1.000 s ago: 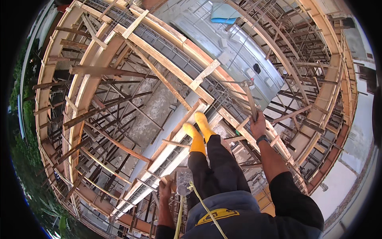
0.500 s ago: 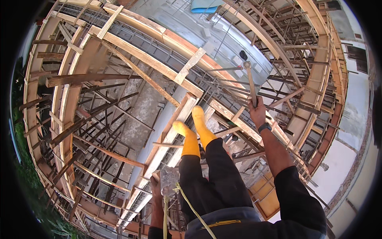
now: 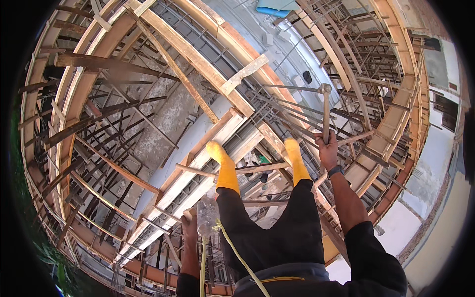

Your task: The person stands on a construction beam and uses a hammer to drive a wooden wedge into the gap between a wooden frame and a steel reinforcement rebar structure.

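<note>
My right hand [image 3: 326,151] is closed around the lower part of a hammer's wooden handle [image 3: 326,116]. The hammer head [image 3: 324,88] points away from me, above the formwork and steel bars. Lower on the left, my left hand [image 3: 189,230] is closed on a short wooden block [image 3: 189,214]; its fingers are partly hidden. Beside that hand hangs a clear plastic container [image 3: 207,218] on a yellow cord [image 3: 239,255]. My yellow boots stand apart: the left boot [image 3: 223,166] on one formwork beam [image 3: 198,171], the right boot [image 3: 297,161] by another timber edge.
Steel bars [image 3: 185,22] run inside the wooden formwork channels. Timber props [image 3: 106,67] fill the deep opening on the left. A loose plank [image 3: 245,74] crosses the channel ahead. Curved formwork [image 3: 391,119] rises at right, and a blue sheet [image 3: 277,6] lies far ahead.
My right boot has stepped to the right, widening my stance. The right hand with the hammer has shifted slightly right and nearer. The left hand still holds the wooden block.
</note>
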The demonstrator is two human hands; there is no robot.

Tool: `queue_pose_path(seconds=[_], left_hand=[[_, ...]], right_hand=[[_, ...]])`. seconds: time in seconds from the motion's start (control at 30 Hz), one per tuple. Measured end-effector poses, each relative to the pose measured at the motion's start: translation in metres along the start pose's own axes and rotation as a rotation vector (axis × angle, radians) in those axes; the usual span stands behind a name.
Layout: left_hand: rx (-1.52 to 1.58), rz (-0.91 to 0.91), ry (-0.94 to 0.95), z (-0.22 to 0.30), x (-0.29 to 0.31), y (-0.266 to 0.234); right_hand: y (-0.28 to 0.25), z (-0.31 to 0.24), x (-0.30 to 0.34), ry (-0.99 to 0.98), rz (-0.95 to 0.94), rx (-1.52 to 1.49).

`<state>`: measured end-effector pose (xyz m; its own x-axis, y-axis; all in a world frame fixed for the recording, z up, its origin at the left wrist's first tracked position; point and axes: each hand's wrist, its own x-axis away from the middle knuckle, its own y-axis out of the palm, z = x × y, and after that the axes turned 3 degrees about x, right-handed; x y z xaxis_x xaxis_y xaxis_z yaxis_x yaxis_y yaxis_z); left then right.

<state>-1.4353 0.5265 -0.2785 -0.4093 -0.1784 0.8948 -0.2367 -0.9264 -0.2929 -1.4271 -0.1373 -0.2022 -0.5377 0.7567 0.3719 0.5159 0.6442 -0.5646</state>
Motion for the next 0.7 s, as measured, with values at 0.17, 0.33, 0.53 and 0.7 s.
queue_pose_path(seconds=[0.17, 0.33, 0.53, 0.7], left_hand=[[0.342, -0.081, 0.055, 0.006, 0.031, 0.046], [0.354, 0.023, 0.075, -0.012, 0.1, 0.117], [0.319, 0.274, -0.243, -0.068, 0.232, 0.261], [0.339, 0.355, -0.416, -0.126, 0.325, 0.361]], right_hand=[[-0.016, 0.01, -0.005, 0.067, -0.164, -0.185], [-0.014, 0.012, -0.011, 0.121, -0.319, -0.409], [-0.023, 0.031, -0.021, 0.099, -0.372, -0.41], [-0.015, 0.015, -0.021, 0.039, -0.461, -0.425]])
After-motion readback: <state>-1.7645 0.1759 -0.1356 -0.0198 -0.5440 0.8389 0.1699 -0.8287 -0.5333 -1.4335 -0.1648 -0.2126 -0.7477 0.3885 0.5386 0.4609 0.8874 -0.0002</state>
